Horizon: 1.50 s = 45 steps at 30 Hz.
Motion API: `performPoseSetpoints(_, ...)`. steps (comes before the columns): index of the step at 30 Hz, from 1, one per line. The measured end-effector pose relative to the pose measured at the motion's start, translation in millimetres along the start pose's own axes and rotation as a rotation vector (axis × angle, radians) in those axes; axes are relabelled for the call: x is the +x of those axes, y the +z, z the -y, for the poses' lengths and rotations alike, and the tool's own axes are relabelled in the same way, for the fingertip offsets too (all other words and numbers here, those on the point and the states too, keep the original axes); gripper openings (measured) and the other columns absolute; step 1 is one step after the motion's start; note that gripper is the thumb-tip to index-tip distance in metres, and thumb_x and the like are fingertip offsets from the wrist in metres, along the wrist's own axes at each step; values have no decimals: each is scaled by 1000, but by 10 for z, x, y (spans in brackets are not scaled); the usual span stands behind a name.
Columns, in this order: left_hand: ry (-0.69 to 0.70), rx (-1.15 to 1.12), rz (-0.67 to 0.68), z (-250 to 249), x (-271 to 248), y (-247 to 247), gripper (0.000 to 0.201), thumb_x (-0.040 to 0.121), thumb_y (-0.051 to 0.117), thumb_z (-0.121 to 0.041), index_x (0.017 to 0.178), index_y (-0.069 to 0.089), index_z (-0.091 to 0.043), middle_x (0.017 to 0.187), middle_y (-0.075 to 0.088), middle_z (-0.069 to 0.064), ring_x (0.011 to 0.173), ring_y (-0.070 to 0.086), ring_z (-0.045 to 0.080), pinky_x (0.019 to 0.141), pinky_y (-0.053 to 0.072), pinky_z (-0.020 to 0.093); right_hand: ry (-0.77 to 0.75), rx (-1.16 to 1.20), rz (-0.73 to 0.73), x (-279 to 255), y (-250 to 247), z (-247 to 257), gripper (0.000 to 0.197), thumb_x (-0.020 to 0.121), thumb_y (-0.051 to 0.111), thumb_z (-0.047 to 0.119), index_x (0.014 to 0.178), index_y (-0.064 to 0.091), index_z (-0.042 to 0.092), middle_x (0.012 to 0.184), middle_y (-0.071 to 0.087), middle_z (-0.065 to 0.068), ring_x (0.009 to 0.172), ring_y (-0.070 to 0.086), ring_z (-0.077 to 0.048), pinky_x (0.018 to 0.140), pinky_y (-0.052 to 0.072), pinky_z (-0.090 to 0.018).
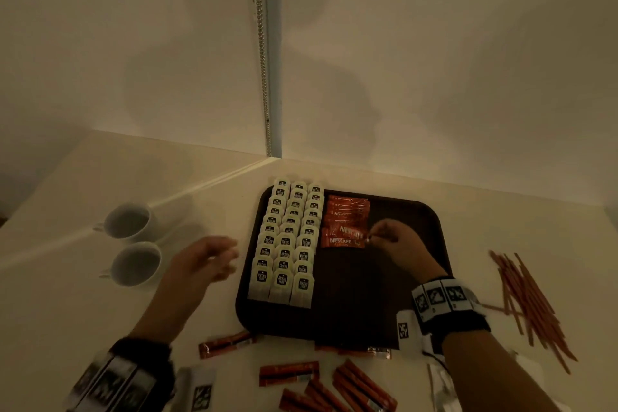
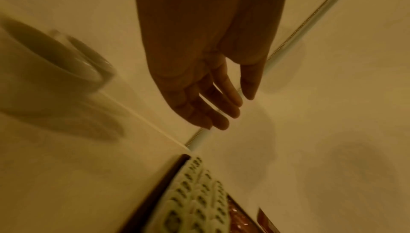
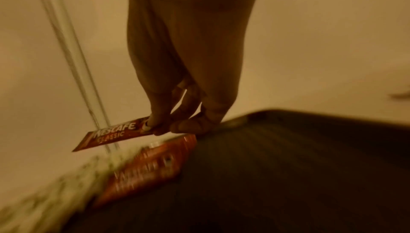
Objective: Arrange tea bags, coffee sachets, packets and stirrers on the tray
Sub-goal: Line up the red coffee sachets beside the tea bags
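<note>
Our right hand point(image 1: 399, 239) pinching a coffee sachet point(image 3: 113, 136) above the tray point(image 1: 384, 304); our left hand point(image 1: 204, 259) relaxed, empty.

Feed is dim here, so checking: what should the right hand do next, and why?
Probably lower the coffee sachet onto the near end of the red sachet stack. The right hand pinches it just above the tray, beside the tea bags.
</note>
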<state>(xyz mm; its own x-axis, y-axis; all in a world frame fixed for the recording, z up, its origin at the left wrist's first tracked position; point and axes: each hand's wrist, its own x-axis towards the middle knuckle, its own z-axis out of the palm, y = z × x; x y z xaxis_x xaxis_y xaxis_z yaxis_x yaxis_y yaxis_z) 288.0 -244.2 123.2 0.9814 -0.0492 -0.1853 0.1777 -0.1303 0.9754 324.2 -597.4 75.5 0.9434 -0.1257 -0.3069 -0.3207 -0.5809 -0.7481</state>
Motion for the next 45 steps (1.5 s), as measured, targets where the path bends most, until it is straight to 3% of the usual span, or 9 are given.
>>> performPoseSetpoints(3, -87, 45, -54, 266, -198, -271, 16, 90, 55, -3, 97, 67, -10, 87, 71, 6, 80, 66, 27, 77, 52, 37, 93, -2, 28, 23, 173, -216, 12, 84, 66, 10, 89, 61, 20, 102, 63, 3, 96, 58, -11, 90, 47, -32)
performPoseSetpoints(11, -321, 75, -182, 803, -567, -743, 16, 91, 51, 5, 94, 66, -1, 86, 68, 20, 59, 65, 19, 49, 52, 15, 108, 16, -105, 126, 366, -268, 13, 84, 67, 11, 87, 61, 22, 95, 59, 10, 91, 54, -4, 80, 38, -17)
performPoseSetpoints(13, -359, 65, -219, 883, -623, -801, 15, 92, 51, 4, 94, 65, -1, 89, 66, 23, 68, 63, 30, 48, 52, 15, 120, 35, -145, 144, 385, -266, 13, 83, 67, 11, 89, 61, 21, 93, 59, 9, 89, 54, -4, 78, 40, -16)
performPoseSetpoints(17, -406, 79, -247, 977, -676, -862, 16, 93, 49, 3, 96, 64, -2, 93, 65, 23, 78, 58, 35, 50, 55, 21, 140, 58, -189, 172, 417, -250, 13, 84, 66, 9, 92, 61, 17, 94, 59, 5, 89, 54, -6, 76, 38, -15)
performPoseSetpoints(22, -403, 101, -228, 970, -708, -862, 17, 94, 49, 1, 93, 65, -5, 95, 66, 22, 81, 60, 37, 76, 47, 40, 179, 34, -184, 203, 450, -211, 14, 84, 67, 12, 95, 61, 17, 98, 59, 3, 90, 53, -7, 68, 36, -12)
performPoseSetpoints(28, -401, 97, -253, 957, -727, -865, 15, 94, 50, -1, 95, 65, -3, 91, 67, 20, 81, 61, 36, 51, 55, 20, 180, 0, -224, 212, 469, -206, 15, 83, 68, 11, 97, 61, 12, 94, 58, 1, 85, 52, -7, 62, 34, -9)
performPoseSetpoints(36, -390, 89, -234, 1011, -835, -963, 16, 95, 49, -2, 95, 65, -6, 94, 66, 21, 80, 60, 35, 61, 53, 28, 109, -12, -253, 32, 378, -95, 22, 84, 68, 20, 102, 58, 14, 100, 59, 0, 91, 56, -11, 81, 47, -24)
performPoseSetpoints(40, -383, 113, -182, 1091, -972, -1028, 19, 96, 47, -1, 94, 65, -8, 95, 66, 22, 82, 59, 35, 72, 46, 34, -59, -91, -34, -518, 337, 102, 14, 89, 61, 23, 102, 59, 18, 99, 59, 7, 92, 55, -6, 78, 41, -15)
performPoseSetpoints(45, -408, 150, -108, 1226, -1177, -1082, 19, 95, 48, -1, 93, 65, -10, 93, 67, 18, 82, 59, 34, 72, 45, 35, -12, -451, 310, -1358, 552, -85, 24, 89, 55, 45, 99, 57, 24, 100, 53, 7, 91, 53, -9, 81, 46, -23)
